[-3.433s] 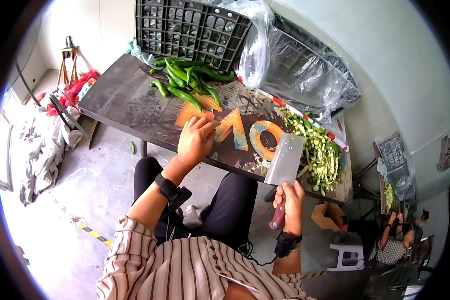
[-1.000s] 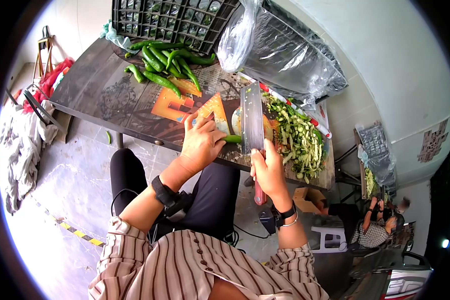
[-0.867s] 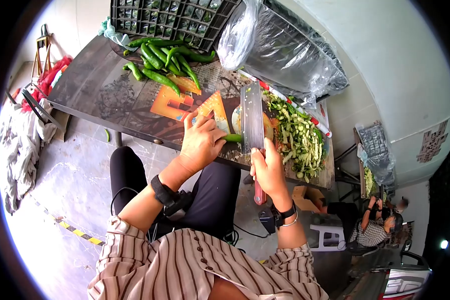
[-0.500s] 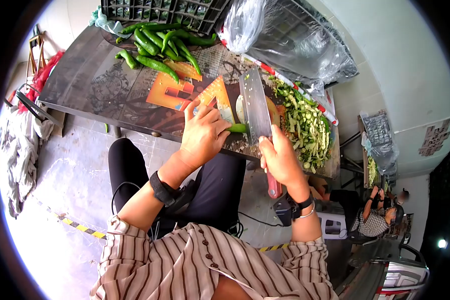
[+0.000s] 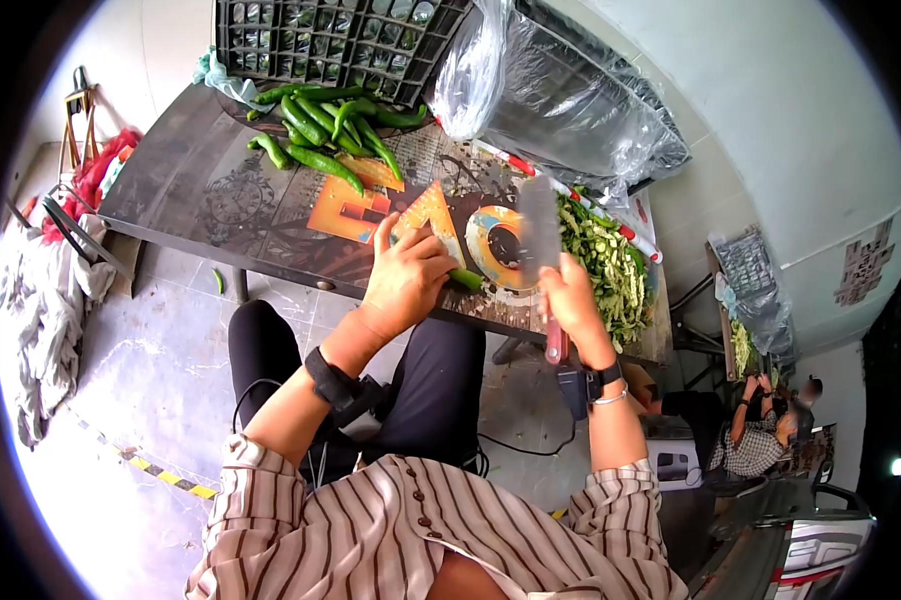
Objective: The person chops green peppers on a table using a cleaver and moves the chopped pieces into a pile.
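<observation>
My left hand (image 5: 406,274) is closed on a green chili pepper (image 5: 464,279), pressing it to the table near the front edge; the pepper's cut end sticks out to the right, and the rest is under my fingers. My right hand (image 5: 572,308) grips the wooden handle of a cleaver (image 5: 541,228). Its wide blade, blurred by motion, stands a little to the right of the pepper and apart from it. Right of the blade lies a heap of chopped green pepper (image 5: 604,265). Several whole green chilies (image 5: 322,124) are piled at the back of the table.
The dark table (image 5: 210,215) has printed orange letters. A black plastic crate (image 5: 335,45) and a plastic-covered crate (image 5: 580,100) stand along its back. A red and white roll (image 5: 518,160) lies by the chopped heap. At far right another person (image 5: 755,440) works at a table.
The cleaver has moved right, away from the pepper's cut end, and its blade is now blurred. My left hand still holds the pepper. The view has shifted slightly.
</observation>
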{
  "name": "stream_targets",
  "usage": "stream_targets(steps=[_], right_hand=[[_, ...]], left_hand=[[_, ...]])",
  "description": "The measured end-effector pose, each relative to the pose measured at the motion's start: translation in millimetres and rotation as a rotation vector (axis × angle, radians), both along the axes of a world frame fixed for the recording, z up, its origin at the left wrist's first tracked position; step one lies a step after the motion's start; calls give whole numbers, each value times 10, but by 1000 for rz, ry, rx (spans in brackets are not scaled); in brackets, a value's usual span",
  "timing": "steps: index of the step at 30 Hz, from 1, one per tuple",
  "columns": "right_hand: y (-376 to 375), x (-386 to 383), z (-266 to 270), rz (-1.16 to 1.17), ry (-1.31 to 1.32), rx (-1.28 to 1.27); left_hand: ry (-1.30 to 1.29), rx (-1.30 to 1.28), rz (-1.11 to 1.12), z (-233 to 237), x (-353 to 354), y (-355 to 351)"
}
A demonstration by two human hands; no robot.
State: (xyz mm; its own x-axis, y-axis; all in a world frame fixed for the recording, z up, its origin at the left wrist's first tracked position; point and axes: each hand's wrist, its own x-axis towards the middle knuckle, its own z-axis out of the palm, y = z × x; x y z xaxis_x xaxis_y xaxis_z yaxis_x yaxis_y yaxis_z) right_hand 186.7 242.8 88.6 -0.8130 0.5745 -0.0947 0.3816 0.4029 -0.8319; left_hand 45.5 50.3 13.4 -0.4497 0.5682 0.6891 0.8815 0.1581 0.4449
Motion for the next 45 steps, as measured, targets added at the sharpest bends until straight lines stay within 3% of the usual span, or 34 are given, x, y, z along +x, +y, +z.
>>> stream_targets(steps=[2, 7, 16, 28, 41, 45], right_hand=[[113, 118, -6, -119, 140, 50], [-62, 251, 126, 21, 338, -76], [-437, 192, -116, 59, 237, -49], [-379, 297, -351, 89, 212, 281], [-472, 225, -227, 189, 193, 292], [-506, 189, -156, 245, 201, 414]], left_hand=[[55, 45, -62, 49, -50, 19], [151, -18, 19, 10, -30, 76], [145, 5, -30, 5, -31, 29], [132, 23, -21, 21, -24, -1], [134, -8, 21, 0, -6, -16], [145, -24, 16, -1, -11, -11]])
